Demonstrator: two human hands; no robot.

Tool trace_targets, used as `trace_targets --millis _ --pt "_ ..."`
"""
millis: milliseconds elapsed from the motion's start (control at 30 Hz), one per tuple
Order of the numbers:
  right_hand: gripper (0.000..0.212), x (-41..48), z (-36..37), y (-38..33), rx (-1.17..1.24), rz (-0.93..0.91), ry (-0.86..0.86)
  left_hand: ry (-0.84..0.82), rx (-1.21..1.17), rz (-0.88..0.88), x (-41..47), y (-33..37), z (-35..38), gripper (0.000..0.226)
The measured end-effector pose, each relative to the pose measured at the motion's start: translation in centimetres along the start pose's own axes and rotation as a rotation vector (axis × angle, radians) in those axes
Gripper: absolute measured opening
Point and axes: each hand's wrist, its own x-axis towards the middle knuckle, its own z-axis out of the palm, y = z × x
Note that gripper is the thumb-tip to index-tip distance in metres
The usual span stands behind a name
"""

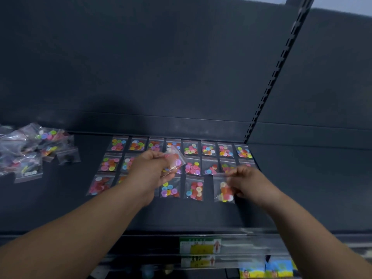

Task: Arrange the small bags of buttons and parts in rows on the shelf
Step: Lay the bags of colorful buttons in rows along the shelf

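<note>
Button bags lined up on the shelf, both hands busy

Three rows so far, running along the back edge toward the right end: the back row sits tight against the rear lip, the middle row is just in front of it, and the front row is only partly filled. The left hand pinches a pink-button bag and holds it tilted up off the shelf, over the middle row. The right hand is a bit blurry, but its fingers are curled onto the right edge of a white-and-orange bag lying flat at the right end of the front row. A loose pile of unsorted bags is heaped by the left edge. There's a green-yellow label on the front edge.
</note>
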Motion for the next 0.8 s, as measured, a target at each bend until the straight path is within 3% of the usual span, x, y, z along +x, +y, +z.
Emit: trace_targets --millis 100,167,333,700,800 --pt "0.034 0.1 0.4 1.7 -0.526 -0.153 0.185 -0.009 0.026 0.006 0.0 -0.1 0.4 0.010" --pt "0.039 -0.6 0.8 2.1 -0.654 -0.267 0.274 -0.016 0.031 0.010 -0.1 -0.2 0.6 0.009" --pt "0.012 -0.8 2.2 3.1 -0.599 -0.410 0.125 -0.018 0.044 0.005 -0.3 -0.4 1.0 0.010" --pt "0.010 -0.3 3.5 1.9 -0.547 -0.441 0.151 -0.021 0.114 0.036 -0.6 -0.5 1.1 0.008" --pt "0.006 -1.1 3.8 0.2 -0.167 -0.329 0.127 -0.019 0.156 0.047 -0.6 -0.8 1.7 0.011"
